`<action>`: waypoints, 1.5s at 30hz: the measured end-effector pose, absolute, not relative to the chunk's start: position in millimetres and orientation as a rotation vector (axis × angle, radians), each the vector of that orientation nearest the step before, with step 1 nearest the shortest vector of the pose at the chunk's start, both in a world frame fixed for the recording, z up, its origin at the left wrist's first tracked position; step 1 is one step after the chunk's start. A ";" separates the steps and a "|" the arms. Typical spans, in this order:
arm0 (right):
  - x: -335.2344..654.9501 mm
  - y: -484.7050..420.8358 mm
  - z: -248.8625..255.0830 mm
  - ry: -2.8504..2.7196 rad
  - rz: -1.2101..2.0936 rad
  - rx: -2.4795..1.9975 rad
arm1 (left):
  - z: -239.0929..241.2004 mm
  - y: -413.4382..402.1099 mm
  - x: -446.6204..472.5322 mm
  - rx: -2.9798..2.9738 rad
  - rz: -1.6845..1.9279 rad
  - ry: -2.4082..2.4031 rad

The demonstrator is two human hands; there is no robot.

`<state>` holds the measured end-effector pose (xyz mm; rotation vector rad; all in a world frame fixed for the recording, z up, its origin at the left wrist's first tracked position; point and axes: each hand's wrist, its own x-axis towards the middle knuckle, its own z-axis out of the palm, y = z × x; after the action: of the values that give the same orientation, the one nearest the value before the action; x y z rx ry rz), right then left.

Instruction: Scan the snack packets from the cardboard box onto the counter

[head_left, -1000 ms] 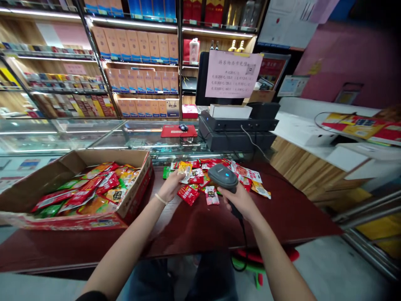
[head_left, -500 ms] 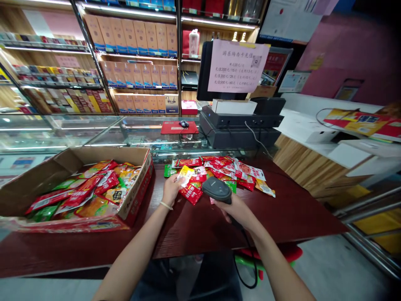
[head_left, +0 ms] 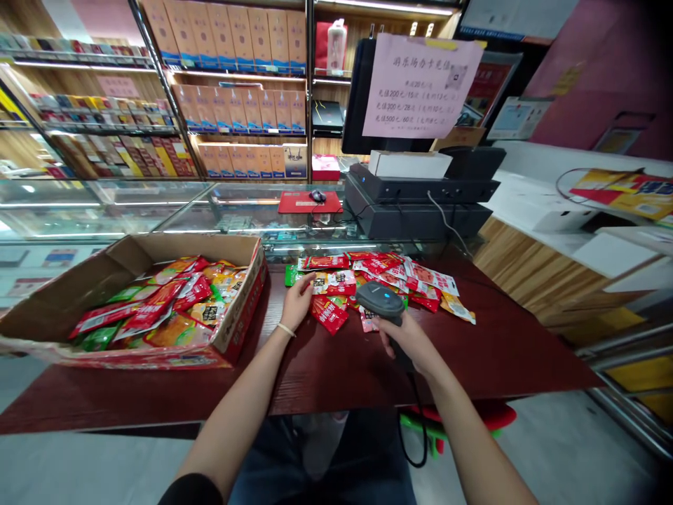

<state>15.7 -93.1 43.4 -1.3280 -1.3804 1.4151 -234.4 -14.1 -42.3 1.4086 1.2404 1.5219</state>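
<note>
My left hand [head_left: 297, 303] is at the left side of a pile of snack packets [head_left: 386, 266] on the dark red tabletop. Its fingers are closed at the left end of a yellow, white and red snack packet [head_left: 335, 283], which lies nearly flat over the pile. My right hand [head_left: 409, 338] grips the handle of a dark grey barcode scanner [head_left: 381, 301], its head above the front of the pile. A small blue light shows on the scanner's top. Just in front of the left hand's packet lies a red snack packet [head_left: 329, 314].
An open cardboard box [head_left: 251, 301] with many snack packets stands on the left. Behind the pile are a glass counter [head_left: 236, 210], a mouse on a red mat [head_left: 294, 202] and a monitor [head_left: 357, 98] over a dark cash drawer. The scanner's cable [head_left: 420, 428] hangs past the table edge.
The yellow packet in my left hand has gone from tilted up to nearly flat on the pile. The scanner's blue light now shows. The whole view has shifted slightly.
</note>
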 end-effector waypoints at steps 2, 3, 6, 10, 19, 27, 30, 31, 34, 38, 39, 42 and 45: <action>13.0 -93.8 47.0 -1.368 1.414 -1.316 | -38.8 -15.4 -234.8 1.331 1.641 1.258; 11.3 -94.2 49.4 -1.368 1.415 -1.302 | -35.3 -17.1 -234.2 1.299 1.689 1.263; 4.4 -94.4 58.4 -1.372 1.423 -1.245 | -15.4 -29.1 -228.2 1.287 1.774 1.253; -11.7 -90.3 73.7 -1.413 1.448 -1.144 | 35.8 -61.6 -223.8 1.477 1.749 1.128; -95.2 -68.4 114.3 -1.578 1.548 -0.978 | 138.8 -110.8 -340.5 1.882 1.547 1.393; -170.1 -46.6 119.5 -1.741 1.635 -0.810 | 98.0 -83.3 -476.2 1.915 0.742 1.835; -182.3 -42.3 116.6 -1.713 1.669 -0.817 | 77.5 -77.6 -493.2 1.851 0.656 1.719; -184.2 -40.8 115.6 -1.708 1.679 -0.811 | 71.4 -76.8 -494.5 1.851 0.626 1.689; -184.7 -35.7 112.1 -1.705 1.691 -0.805 | 55.0 -76.6 -490.8 1.913 0.504 1.673; -177.9 -27.4 108.2 -1.701 1.713 -0.817 | 41.5 -77.6 -483.5 2.075 0.321 1.685; -175.7 -25.6 107.7 -1.698 1.719 -0.816 | 40.6 -77.5 -482.6 2.086 0.280 1.687; -169.7 -21.9 107.0 -1.676 1.718 -0.813 | 44.8 -76.4 -482.5 2.052 0.252 1.693; -165.1 -20.6 107.5 -1.640 1.708 -0.792 | 56.2 -75.6 -484.1 2.000 0.517 1.736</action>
<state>-165.1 -20.6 107.5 -0.7915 -1.6396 1.7081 -484.1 -75.6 56.2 1.9996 1.7361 0.5170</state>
